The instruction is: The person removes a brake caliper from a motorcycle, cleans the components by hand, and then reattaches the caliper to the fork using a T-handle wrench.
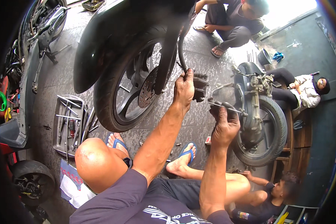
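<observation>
— In what state are the hands found, nearest first?

— By the right hand (226, 126), a thin metal rod (232, 107) is held in a narrow pinch. By the left hand (184, 89), closed in a firm grip, a dark brake caliper (200, 87) is held.

— Where is the caliper positioned?

— It is held in mid-air, to the right of the front wheel (102, 108) and apart from the drilled brake disc (145, 95). A black hose (181, 50) is seen running down to the left hand. The rod is held just beside the caliper; whether contact is made cannot be told.

— What is recorded farther out?

— Left of the wheel, a grey tray (56, 128) filled with tools is noted. To the right, a second wheel (276, 150) is seen beside a grimy engine unit (252, 127). Beyond, a crouching person (235, 22) and a person in a light jacket (308, 89) are observed.
</observation>
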The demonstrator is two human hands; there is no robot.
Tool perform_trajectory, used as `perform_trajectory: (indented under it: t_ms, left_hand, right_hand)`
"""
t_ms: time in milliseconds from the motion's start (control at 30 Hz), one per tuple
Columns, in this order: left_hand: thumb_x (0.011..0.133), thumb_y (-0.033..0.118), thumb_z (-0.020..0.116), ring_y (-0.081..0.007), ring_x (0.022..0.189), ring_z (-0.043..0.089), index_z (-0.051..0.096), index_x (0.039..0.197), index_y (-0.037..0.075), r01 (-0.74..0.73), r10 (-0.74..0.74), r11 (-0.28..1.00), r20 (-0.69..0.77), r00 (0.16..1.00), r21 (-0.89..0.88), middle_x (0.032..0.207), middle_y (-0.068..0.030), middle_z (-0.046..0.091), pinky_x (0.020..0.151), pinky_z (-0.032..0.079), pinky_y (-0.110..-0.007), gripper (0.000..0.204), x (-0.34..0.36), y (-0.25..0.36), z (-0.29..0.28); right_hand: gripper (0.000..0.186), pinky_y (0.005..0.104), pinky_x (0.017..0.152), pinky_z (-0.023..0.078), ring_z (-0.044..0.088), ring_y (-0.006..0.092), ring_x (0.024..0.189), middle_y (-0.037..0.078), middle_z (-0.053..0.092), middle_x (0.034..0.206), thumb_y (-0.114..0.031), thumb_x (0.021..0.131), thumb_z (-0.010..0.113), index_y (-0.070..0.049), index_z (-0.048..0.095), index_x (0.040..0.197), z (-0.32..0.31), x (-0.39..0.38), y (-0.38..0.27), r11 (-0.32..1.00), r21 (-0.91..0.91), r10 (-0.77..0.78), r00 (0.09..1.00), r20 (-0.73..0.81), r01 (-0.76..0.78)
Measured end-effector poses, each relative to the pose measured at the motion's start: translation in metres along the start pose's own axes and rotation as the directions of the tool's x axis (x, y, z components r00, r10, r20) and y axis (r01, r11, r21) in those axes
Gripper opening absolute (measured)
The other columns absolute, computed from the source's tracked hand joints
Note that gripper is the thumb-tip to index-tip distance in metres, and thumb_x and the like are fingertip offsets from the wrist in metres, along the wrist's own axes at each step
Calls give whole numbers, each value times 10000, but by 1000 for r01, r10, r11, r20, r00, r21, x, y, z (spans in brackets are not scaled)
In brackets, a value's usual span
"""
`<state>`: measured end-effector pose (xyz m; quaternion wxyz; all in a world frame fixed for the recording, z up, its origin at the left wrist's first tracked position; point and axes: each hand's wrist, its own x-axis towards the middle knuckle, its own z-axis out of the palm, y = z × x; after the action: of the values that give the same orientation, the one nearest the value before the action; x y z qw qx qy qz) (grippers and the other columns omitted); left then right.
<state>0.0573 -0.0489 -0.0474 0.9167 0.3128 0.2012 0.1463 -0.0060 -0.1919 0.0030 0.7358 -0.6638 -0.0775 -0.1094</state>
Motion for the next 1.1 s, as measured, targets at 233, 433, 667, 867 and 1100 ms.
perform_trajectory:
  t_ms: [233,433,667,867,1100]
  left_hand:
    - [1058,377,568,-116,770,564,669,1034,34,-20,19,999,-20,1000,-29,832,-12,645,707,479,-305,358,13,-17,-7]
    - [1054,398,568,-134,794,606,651,1077,31,28,-24,997,48,999,-70,877,-31,671,715,502,-314,376,7,-9,-8]
    - [1047,409,578,-146,843,636,642,1198,48,66,-67,998,93,993,7,949,-61,705,758,529,-319,397,6,-6,-9]
    - [1067,364,554,-140,854,648,636,1168,38,-24,12,997,161,987,74,974,-71,723,761,533,-318,351,7,-5,-10]
    - [1051,380,581,-91,775,608,617,1117,64,-45,44,999,191,981,3,888,-7,667,706,522,-262,325,-3,6,-9]
  right_hand:
    - [184,358,812,622,723,220,925,140,729,1051,-25,974,667,63,670,1135,12,3,9,998,-57,1,997,80,4]
    - [182,341,862,601,717,202,952,136,736,1054,21,976,642,66,662,1151,8,5,8,956,-252,-94,971,220,150]
    - [360,280,837,554,683,141,934,92,723,1056,-14,954,693,61,600,1293,0,-3,-12,854,-496,-58,976,210,157]
    - [457,271,687,525,629,126,757,87,648,947,-306,1065,561,63,573,1334,-11,-2,-39,674,-540,-320,858,401,504]
    - [315,264,473,479,626,142,561,72,674,800,-273,1071,545,10,667,1140,-20,20,-68,828,-50,561,819,121,-559]
